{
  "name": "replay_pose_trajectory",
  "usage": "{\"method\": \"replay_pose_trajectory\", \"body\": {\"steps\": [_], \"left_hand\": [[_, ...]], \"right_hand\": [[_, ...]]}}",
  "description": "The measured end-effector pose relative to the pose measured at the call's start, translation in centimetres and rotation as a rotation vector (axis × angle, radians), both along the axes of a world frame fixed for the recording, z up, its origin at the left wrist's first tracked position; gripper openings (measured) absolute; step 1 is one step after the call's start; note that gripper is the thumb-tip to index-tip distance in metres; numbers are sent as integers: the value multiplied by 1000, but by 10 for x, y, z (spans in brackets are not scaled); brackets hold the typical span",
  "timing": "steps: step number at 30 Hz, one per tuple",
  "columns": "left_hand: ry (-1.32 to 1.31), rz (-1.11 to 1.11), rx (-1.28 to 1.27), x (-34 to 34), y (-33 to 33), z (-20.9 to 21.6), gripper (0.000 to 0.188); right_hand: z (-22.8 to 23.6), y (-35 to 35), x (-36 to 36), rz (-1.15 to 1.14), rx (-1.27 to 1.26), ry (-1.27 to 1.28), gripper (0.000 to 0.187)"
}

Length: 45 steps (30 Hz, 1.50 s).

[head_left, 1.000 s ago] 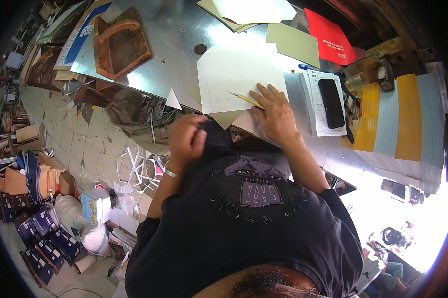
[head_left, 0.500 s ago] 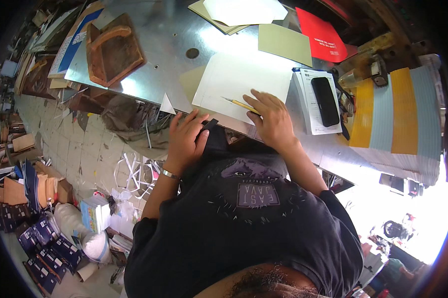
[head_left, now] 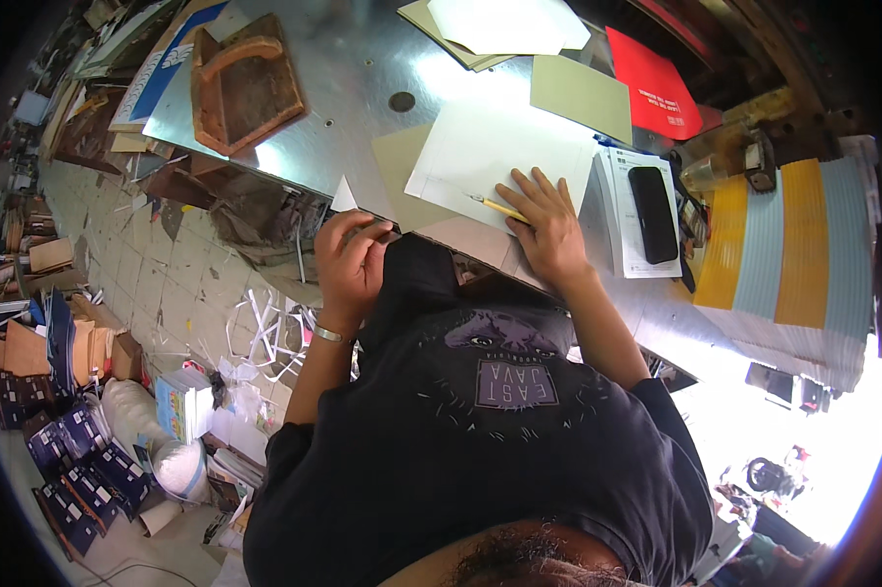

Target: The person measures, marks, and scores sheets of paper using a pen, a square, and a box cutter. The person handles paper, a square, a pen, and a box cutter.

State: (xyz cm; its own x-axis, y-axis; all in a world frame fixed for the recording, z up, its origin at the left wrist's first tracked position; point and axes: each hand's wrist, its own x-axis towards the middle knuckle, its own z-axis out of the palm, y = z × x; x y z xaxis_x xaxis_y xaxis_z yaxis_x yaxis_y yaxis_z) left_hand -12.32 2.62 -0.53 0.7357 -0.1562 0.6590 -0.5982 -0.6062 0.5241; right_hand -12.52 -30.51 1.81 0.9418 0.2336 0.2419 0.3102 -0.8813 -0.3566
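Currently, per station:
right hand (head_left: 548, 220): flat, fingers spread, pressing the white sheet (head_left: 499, 157) onto the metal table (head_left: 362, 78); clamped on nothing.
pencil (head_left: 499, 207): yellow, lying on the sheet, its end tucked under the right fingers.
left hand (head_left: 348, 259): curled at the table's near edge, against the dark shirt hem (head_left: 416, 279); can't tell if it grips anything.
sheet location: on a tan board (head_left: 402, 176) near the front edge, between both hands.
step: looks like holding the sheet steady for marking or folding.
next move: likely needs the sheet kept square and the pencil picked up without shifting it.
nearby: black phone (head_left: 653, 213), red folder (head_left: 656, 88), wooden tray (head_left: 245, 83).
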Motion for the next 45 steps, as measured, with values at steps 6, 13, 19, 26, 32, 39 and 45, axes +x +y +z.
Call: {"method": "replay_pose_trajectory", "body": {"steps": [6, 13, 19, 26, 32, 39, 45], "left_hand": [[-86, 25, 85, 23, -5, 10, 41], [-130, -32, 166, 51, -21, 7, 44], [-28, -63, 174, 57, -23, -2, 39], [79, -138, 99, 51, -25, -5, 28], [41, -116, 23, 54, -25, -9, 23], [39, -177, 144, 69, -23, -10, 26], [110, -69, 219, 60, -28, -5, 48]], "right_hand": [[-3, -1, 0, -13, 6, -12, 49], [-3, 0, -1, -20, 23, -4, 48], [-4, 0, -1, -21, 17, -5, 47], [-3, 0, -1, -21, 21, -11, 47], [-2, 0, -1, -21, 24, -12, 47], [-1, 0, -1, -20, 38, 0, 48], [-1, 0, -1, -31, 39, 8, 47]]}}
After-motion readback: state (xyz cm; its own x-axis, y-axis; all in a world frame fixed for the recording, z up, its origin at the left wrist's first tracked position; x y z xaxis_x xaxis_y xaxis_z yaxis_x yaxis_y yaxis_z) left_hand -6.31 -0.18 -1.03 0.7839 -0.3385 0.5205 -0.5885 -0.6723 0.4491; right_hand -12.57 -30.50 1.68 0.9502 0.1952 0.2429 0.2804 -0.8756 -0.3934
